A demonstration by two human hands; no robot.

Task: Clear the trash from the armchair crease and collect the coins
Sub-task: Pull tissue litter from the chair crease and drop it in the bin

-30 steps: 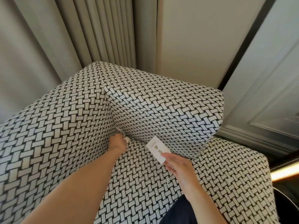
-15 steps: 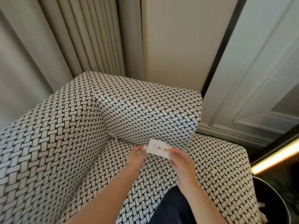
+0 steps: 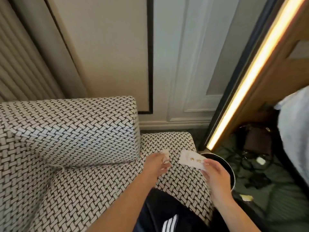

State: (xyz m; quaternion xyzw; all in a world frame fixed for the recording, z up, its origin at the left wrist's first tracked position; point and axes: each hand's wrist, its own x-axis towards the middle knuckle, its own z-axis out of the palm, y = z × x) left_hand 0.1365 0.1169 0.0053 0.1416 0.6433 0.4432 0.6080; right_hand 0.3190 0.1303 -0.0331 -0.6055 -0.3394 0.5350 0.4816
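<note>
Armchair (image 3: 83, 190) seat cloth, woven black and white, lies under both hands. Dark trousers (image 3: 160, 213) with white stripes are nearest, below the hands. The left hand (image 3: 156, 166) pinches a small crumpled white scrap (image 3: 165, 154) in its fingertips. The right hand (image 3: 215, 176) pinches one end of a white card (image 3: 190, 159). The card has gold writing, too blurry to read, and it sticks out between the two hands.

Just behind the right hand is a round black bin (image 3: 220, 159); I cannot tell what is in it. Left of the left hand runs the crease (image 3: 93, 166) under the back cushion (image 3: 75, 129). Right of the right hand, the green floor (image 3: 284, 198) has a small yellow scrap (image 3: 245, 197) and, farther back, a dark bag (image 3: 257, 143). A bright light strip (image 3: 247, 81) glows beyond.
</note>
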